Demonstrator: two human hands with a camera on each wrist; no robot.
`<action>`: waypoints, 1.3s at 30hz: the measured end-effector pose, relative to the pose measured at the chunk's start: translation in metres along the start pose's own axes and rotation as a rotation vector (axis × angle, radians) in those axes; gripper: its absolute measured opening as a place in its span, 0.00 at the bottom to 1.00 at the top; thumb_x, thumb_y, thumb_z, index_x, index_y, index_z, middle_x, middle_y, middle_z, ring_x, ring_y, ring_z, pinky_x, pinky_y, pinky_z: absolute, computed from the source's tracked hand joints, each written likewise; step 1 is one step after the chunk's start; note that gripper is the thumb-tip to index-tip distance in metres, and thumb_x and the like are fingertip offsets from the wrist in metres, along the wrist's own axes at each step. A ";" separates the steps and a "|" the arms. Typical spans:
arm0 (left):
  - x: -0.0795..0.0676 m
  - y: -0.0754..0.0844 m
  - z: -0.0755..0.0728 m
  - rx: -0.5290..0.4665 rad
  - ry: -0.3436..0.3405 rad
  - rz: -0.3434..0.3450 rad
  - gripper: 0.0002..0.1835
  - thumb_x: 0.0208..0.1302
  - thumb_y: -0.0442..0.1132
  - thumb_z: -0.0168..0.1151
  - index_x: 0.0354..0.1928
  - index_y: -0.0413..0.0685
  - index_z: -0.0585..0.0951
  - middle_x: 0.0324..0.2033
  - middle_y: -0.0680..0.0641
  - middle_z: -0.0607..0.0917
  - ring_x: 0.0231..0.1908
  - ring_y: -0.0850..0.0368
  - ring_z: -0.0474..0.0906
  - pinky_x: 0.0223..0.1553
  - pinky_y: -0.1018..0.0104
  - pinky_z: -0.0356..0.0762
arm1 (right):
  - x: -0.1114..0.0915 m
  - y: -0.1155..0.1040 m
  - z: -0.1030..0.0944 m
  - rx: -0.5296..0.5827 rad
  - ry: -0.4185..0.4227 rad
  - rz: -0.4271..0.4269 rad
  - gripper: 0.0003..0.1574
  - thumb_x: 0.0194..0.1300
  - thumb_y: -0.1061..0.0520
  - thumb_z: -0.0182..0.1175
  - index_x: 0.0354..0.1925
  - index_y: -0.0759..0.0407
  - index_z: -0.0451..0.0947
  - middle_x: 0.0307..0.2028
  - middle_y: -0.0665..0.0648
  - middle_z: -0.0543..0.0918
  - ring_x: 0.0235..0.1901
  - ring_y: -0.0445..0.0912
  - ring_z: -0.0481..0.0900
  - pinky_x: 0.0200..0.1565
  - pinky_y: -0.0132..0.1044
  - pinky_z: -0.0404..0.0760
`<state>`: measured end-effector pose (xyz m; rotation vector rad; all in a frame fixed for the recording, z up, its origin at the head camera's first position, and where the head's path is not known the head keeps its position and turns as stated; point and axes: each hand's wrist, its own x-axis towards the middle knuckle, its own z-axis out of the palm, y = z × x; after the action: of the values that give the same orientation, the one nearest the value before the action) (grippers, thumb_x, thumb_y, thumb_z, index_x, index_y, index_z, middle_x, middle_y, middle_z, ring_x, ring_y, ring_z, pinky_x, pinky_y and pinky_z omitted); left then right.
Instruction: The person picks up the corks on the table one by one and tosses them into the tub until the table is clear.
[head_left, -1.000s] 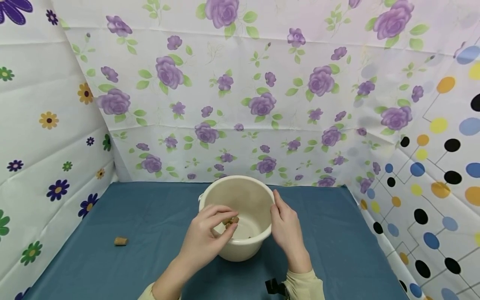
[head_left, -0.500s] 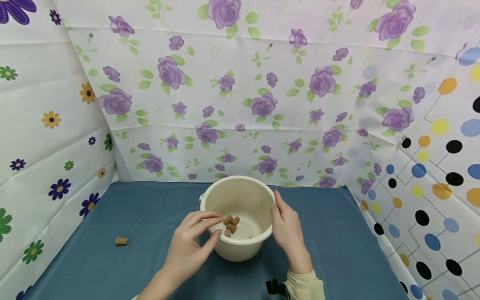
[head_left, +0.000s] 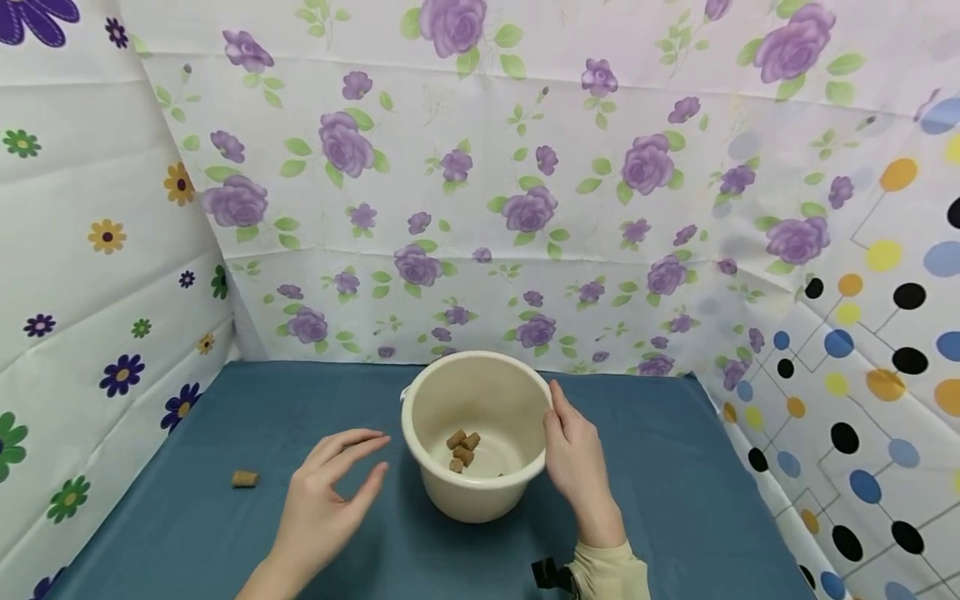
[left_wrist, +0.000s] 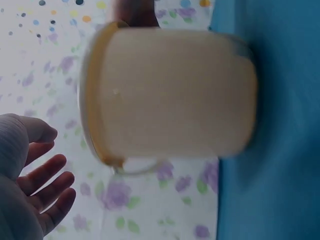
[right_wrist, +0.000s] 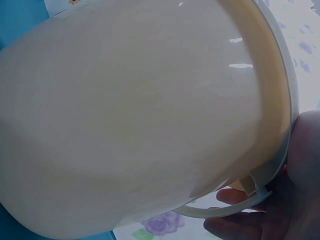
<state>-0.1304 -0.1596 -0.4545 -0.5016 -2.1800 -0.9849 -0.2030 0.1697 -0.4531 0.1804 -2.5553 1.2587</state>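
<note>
A cream plastic bucket (head_left: pixel 476 500) stands on the blue cloth, tipped slightly toward me. Several brown corks (head_left: pixel 462 454) lie inside it, on the left part of its bottom. My right hand (head_left: pixel 576 454) grips the bucket's right rim, thumb on the near side; in the right wrist view its fingers (right_wrist: pixel 232 227) reach behind the rim by the handle (right_wrist: pixel 220 210). To the left of the bucket my left hand (head_left: pixel 322 496) hangs in the air, holding nothing, its fingers apart and loosely bent. A single cork (head_left: pixel 245 479) lies on the cloth farther left.
Blue cloth (head_left: pixel 675 492) covers the table. Flowered sheets (head_left: pixel 480 208) rise at the back and left, and a dotted sheet (head_left: pixel 885 375) hangs on the right. A black strap (head_left: pixel 551 575) shows by my right sleeve.
My left hand has drawn out of the bucket and moved left, away from its rim. The corks inside have come into fuller view. My right hand still holds the rim.
</note>
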 end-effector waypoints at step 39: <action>-0.025 -0.161 -0.094 0.419 -0.441 -0.477 0.20 0.65 0.39 0.75 0.56 0.36 0.88 0.56 0.28 0.85 0.40 0.37 0.84 0.28 0.53 0.76 | 0.000 0.002 0.001 -0.001 0.012 -0.016 0.32 0.87 0.55 0.46 0.82 0.57 0.62 0.76 0.62 0.70 0.73 0.60 0.72 0.68 0.62 0.75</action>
<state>-0.1668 -0.3360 -0.5089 0.0140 -2.8950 -0.6477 -0.2039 0.1707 -0.4550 0.1926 -2.5395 1.2493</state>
